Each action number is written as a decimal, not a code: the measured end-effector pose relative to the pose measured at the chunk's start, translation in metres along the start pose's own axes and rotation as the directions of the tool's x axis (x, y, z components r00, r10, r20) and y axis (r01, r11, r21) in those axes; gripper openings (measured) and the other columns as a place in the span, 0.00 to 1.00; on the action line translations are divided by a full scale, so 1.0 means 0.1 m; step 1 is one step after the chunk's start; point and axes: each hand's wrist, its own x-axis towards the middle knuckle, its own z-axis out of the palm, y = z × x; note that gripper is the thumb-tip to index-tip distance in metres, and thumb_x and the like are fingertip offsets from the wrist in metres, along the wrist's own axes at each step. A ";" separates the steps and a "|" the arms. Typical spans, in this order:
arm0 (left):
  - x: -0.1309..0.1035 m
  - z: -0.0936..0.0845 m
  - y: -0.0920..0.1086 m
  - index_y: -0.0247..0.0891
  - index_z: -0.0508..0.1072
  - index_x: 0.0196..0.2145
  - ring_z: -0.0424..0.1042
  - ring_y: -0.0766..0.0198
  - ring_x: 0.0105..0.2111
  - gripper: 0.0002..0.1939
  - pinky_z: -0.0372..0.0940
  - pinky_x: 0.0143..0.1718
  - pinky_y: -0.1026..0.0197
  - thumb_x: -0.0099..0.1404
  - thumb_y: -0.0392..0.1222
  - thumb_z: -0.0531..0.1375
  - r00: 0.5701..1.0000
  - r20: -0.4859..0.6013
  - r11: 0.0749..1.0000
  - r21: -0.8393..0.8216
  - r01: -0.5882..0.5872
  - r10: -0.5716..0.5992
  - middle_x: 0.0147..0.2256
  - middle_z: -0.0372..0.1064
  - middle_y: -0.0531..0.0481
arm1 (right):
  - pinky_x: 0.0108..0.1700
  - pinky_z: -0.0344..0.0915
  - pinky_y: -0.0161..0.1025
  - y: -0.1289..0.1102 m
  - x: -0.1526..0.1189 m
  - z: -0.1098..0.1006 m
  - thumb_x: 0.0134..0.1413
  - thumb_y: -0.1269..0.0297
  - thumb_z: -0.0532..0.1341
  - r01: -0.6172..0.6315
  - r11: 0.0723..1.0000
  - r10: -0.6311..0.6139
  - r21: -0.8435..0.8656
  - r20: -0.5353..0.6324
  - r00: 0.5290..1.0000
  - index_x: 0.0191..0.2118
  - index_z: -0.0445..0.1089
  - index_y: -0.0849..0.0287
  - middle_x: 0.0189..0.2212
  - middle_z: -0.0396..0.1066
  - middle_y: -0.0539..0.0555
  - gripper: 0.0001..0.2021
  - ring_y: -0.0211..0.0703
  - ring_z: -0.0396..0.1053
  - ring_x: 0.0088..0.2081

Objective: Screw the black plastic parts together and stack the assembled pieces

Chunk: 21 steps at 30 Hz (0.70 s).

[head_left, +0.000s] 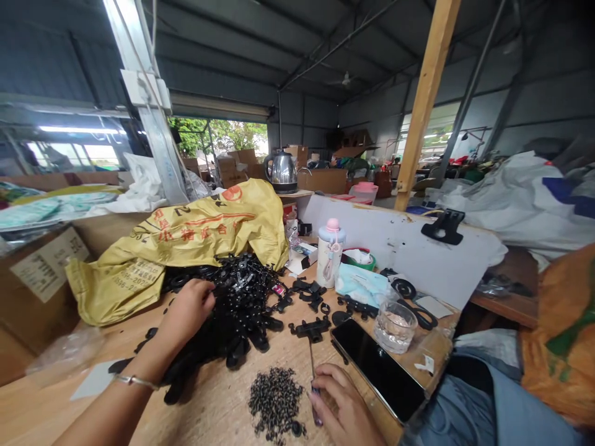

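Note:
My left hand (199, 305), with a bangle on the wrist, reaches over a heap of black plastic parts (242, 310). Its fingers are curled in, and whatever they pinch is hidden from view. At the lower middle, my right hand (341, 402) is closed around the handle of a screwdriver (317, 396). The thin shaft points away from me, toward a black plastic fitting (312, 329) lying on the wooden table (209, 409). Left of the screwdriver sits a pile of small dark screws (275, 399).
A phone (379, 370) and a glass of water (395, 326) are on the right. Farther back stand a bottle with a pink lid (330, 254) and a folded blue cloth (362, 284). A yellow sack (209, 226) borders the heap; a white board (385, 241) edges the table.

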 end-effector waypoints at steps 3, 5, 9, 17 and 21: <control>0.04 -0.01 -0.01 0.33 0.69 0.34 0.70 0.64 0.33 0.06 0.67 0.35 0.56 0.59 0.38 0.56 0.978 -0.017 0.909 -0.373 0.189 -0.210 0.34 0.69 0.50 | 0.39 0.69 0.38 -0.02 0.00 -0.01 0.54 0.66 0.54 -0.036 0.999 0.035 0.024 0.015 0.999 0.30 0.69 0.58 0.35 0.69 0.57 0.07 0.44 0.70 0.38; 0.01 0.00 0.02 0.32 0.69 0.33 0.70 0.68 0.29 0.05 0.68 0.31 0.60 0.61 0.35 0.55 0.953 0.034 0.769 -0.582 0.264 -0.302 0.31 0.70 0.51 | 0.39 0.69 0.38 -0.02 0.00 -0.01 0.54 0.65 0.53 -0.045 0.998 0.045 0.039 0.015 0.999 0.30 0.69 0.58 0.34 0.69 0.58 0.08 0.45 0.70 0.37; -0.33 -0.01 0.17 0.33 0.71 0.34 0.72 0.71 0.28 0.10 0.69 0.34 0.68 0.58 0.25 0.53 0.925 0.161 0.481 -0.815 0.322 -0.345 0.30 0.72 0.48 | 0.40 0.69 0.38 0.02 -0.02 -0.01 0.55 0.62 0.53 -0.083 0.994 0.084 0.076 -0.013 0.996 0.30 0.70 0.58 0.35 0.69 0.59 0.10 0.46 0.70 0.38; -1.63 0.21 0.36 0.35 0.75 0.34 0.69 0.70 0.23 0.13 0.66 0.28 0.69 0.47 0.34 0.66 0.780 0.497 0.167 -0.792 0.587 -0.380 0.24 0.73 0.50 | 0.41 0.66 0.40 -0.45 -0.13 -0.03 0.55 0.57 0.54 -0.247 0.869 0.282 0.429 -0.019 0.959 0.36 0.72 0.59 0.35 0.70 0.59 0.13 0.45 0.69 0.38; -2.01 0.43 0.31 0.40 0.78 0.32 0.70 0.63 0.26 0.15 0.66 0.34 0.60 0.44 0.45 0.68 0.780 0.537 0.302 -0.723 0.622 -0.320 0.24 0.73 0.48 | 0.28 0.65 0.33 -0.84 -0.12 0.04 0.48 0.56 0.60 -0.582 0.541 0.243 0.607 0.549 0.800 0.36 0.72 0.63 0.22 0.68 0.52 0.15 0.38 0.67 0.25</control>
